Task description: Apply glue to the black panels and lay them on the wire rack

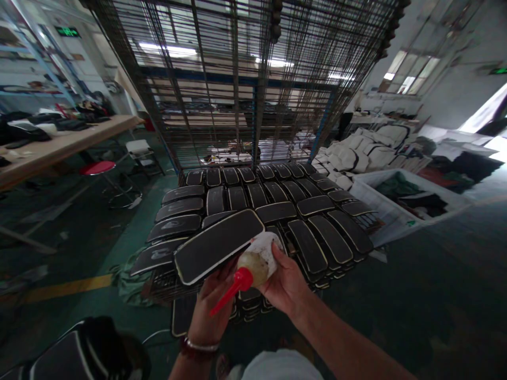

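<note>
My right hand is wrapped round a squeeze bottle with a yellowish body, a whitish covering and a long red nozzle. The nozzle points down and to the left. My left hand is closed on the lower edge of a long black panel with rounded corners and a pale rim; its fingertips are hidden beneath the panel and behind the bottle. The panel is tilted above rows of similar black panels, which lie close together on a wire rack.
The rack's wire shelves rise steeply behind the panels. At left are a worktable and a red stool. A white bin with dark cloth stands at right, near piled white pieces. Black items sit at lower left.
</note>
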Tool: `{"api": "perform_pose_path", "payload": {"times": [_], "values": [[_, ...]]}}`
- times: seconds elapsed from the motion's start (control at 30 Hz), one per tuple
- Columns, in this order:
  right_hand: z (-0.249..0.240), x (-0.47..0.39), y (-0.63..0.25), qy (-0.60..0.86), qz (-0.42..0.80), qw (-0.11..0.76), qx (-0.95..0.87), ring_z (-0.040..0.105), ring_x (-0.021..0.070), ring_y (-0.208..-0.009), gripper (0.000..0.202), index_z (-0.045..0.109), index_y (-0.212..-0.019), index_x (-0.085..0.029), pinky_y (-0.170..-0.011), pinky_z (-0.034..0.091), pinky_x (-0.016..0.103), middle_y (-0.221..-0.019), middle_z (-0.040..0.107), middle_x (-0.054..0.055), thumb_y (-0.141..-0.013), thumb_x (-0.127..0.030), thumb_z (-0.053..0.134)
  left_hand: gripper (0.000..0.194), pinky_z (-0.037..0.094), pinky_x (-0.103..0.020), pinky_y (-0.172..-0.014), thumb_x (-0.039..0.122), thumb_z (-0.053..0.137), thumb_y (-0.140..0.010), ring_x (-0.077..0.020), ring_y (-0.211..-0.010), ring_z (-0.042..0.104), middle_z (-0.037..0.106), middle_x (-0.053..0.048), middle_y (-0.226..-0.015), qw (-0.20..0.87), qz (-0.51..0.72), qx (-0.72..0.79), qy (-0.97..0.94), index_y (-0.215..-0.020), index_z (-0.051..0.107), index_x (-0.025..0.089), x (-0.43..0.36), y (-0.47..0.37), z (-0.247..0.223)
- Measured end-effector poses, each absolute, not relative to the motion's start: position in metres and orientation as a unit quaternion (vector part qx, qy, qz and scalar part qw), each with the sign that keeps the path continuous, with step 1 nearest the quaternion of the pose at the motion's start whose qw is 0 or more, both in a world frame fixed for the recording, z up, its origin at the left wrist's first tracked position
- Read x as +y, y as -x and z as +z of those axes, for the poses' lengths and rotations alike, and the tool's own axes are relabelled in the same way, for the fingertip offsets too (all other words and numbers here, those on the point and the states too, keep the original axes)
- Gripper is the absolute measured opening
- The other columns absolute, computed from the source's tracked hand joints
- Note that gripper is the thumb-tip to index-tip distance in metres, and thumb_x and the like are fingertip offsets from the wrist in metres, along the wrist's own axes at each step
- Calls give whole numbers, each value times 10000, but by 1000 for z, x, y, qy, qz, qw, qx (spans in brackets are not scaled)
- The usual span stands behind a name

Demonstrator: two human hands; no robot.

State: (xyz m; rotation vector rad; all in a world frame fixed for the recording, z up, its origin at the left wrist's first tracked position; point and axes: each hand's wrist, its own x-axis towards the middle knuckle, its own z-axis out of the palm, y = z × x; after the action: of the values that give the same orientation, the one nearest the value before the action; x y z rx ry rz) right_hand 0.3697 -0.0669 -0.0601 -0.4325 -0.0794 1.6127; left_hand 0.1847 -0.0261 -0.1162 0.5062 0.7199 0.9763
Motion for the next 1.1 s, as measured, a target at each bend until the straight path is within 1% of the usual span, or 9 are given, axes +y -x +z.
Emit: {"api": "perform_pose_path", "payload": {"times": [0.17,0.23,0.3,0.37,0.53,0.63,0.73,0.9,1.1], "values": [[-53,-72,-417,238,768,587,-95,822,290,-1023,601,763,-1158,-156,-936,696,430,-1060,847,64,-748,-450,1089,322,629,-443,-1097,214,961,-705,-391,-1323,766,920,-102,-1072,724,425,467,-278,-1015,877,228,-7,-104,-117],[-50,-73,-427,268,775,560,-115,820,294,-1021,606,754,-1108,-154,-952,687,428,-1022,840,66,-715,-452,1106,324,634,-468,-1083,257,944,-752,-411,-1316,763,906,-158,-1158,729,397,473,-294,-1060,880,177,13,-83,-95],[-47,-72,-431,297,778,538,-131,819,278,-1006,619,750,-1075,-157,-970,675,405,-1007,836,62,-678,-445,1127,356,642,-445,-1056,386,887,-851,-376,-1279,781,879,-185,-1268,755,315,453,-355,-1122,880,156,32,-79,-64],[-44,-70,-428,320,778,518,-155,816,276,-988,635,754,-1082,-159,-976,670,414,-996,831,63,-670,-467,1127,386,663,-380,-966,427,899,-857,-317,-1143,828,888,-177,-1231,757,263,425,-420,-1138,881,163,44,-92,-33],[-44,-68,-414,338,772,496,-209,806,314,-970,668,761,-1113,-150,-929,675,467,-983,818,92,-695,-550,1094,364,701,-384,-764,220,991,-679,-281,-807,846,906,-140,-999,777,174,403,-452,-1012,852,169,43,-142,6],[-40,-72,-421,353,750,517,-213,794,305,-918,667,759,-1091,-158,-843,681,438,-978,810,95,-693,-582,1086,355,706,-382,-697,143,978,-613,-275,-711,828,898,-127,-918,774,185,410,-445,-938,838,165,37,-150,4],[-25,-75,-442,378,674,590,-234,759,266,-832,616,764,-1105,-189,-729,668,383,-956,798,72,-729,-570,1069,306,697,-341,-691,136,979,-641,-270,-739,834,900,-130,-938,758,194,414,-465,-919,854,164,34,-140,2],[13,-69,-470,408,477,718,-301,688,232,-768,522,762,-1051,-246,-582,606,322,-891,734,29,-748,-560,1047,312,705,-380,-772,235,1000,-697,-300,-821,845,911,-117,-998,740,164,388,-524,-995,916,200,31,-125,8],[35,-62,-467,407,384,739,-374,664,177,-795,437,781,-1044,-260,-678,619,286,-924,714,-5,-748,-452,1038,366,693,-377,-751,322,1018,-694,-322,-801,836,905,-113,-931,715,151,381,-567,-1036,944,215,26,-120,11]]}}
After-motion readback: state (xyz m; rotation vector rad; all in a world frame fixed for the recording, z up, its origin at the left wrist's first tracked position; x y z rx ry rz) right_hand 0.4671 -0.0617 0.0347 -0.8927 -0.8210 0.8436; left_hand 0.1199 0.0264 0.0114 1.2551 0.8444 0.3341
